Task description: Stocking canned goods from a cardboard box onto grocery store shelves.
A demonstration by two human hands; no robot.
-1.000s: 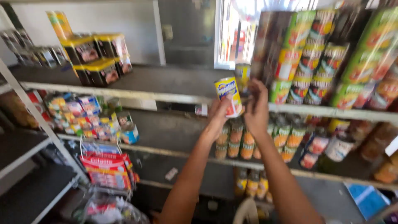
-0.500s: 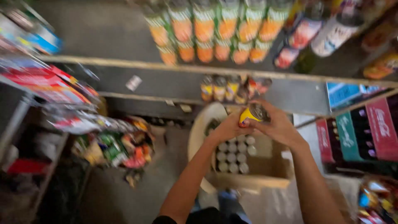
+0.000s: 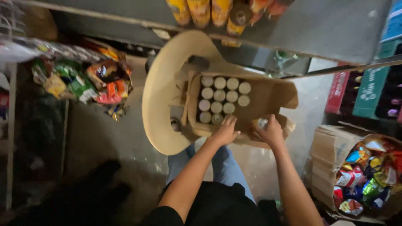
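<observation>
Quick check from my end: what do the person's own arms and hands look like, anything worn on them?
Both forearms are bare from the elbow down. The left hand and right hand are bare too: no gloves, and no watch, ring or band that I can make out. A dark, black-looking short sleeve shows at the left upper arm; the right upper arm is out of frame.

Both my bare arms are stretched out forward and down, left hand flat with fingers spread, right hand curled closed in a grip.

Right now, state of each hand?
Left hand: open, reaching onto the cans in the box.
Right hand: closed on a can.
</observation>
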